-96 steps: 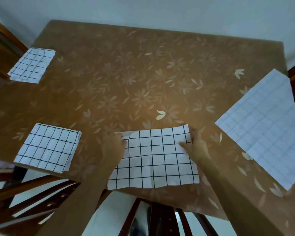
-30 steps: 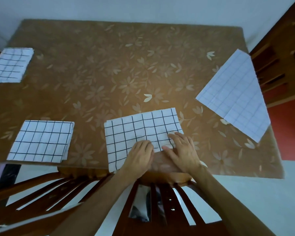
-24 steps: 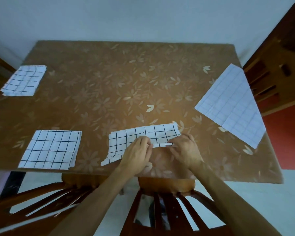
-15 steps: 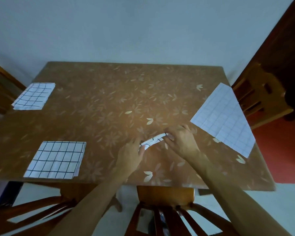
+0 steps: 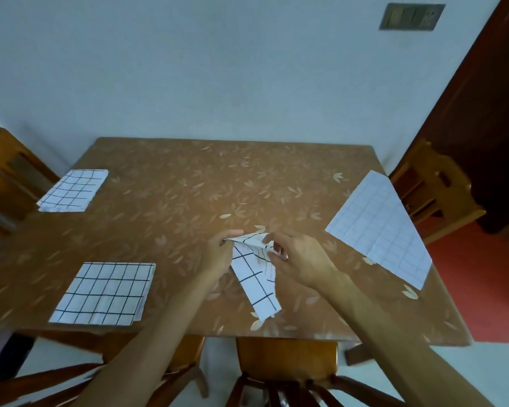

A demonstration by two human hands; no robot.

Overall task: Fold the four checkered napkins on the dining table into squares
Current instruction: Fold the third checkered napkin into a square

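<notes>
Because they already sit as neat squares, the far-left napkin (image 5: pixel 72 190) and the near-left napkin (image 5: pixel 103 292) look finished, parked along the left side of the surface (image 5: pixel 174 201), well apart from the work. Right of them, the left hand (image 5: pixel 218 257) has its grip pinched on the top edge of the held napkin (image 5: pixel 256 277). The right hand (image 5: pixel 300 259) has its grip pinched on the same edge just beside it. With both pinches so close, the cloth is raised at the top and narrows into a strip whose lower end trails on the surface near the front edge. I judge this a lift to gather the halves for the next fold. Further right, the flat napkin (image 5: pixel 379 227) lies skewed near the right edge, larger than the others, seemingly awaiting its turn.

Brown with a pale leaf pattern, the surface stands against a plain pale wall (image 5: pixel 247 83). Wooden chairs (image 5: pixel 285 365) stand at its near, left and right sides. A switch plate (image 5: pixel 411 16) sits high on the wall, with a dark door (image 5: pixel 482 113) and red floor (image 5: pixel 476 289) at the right.
</notes>
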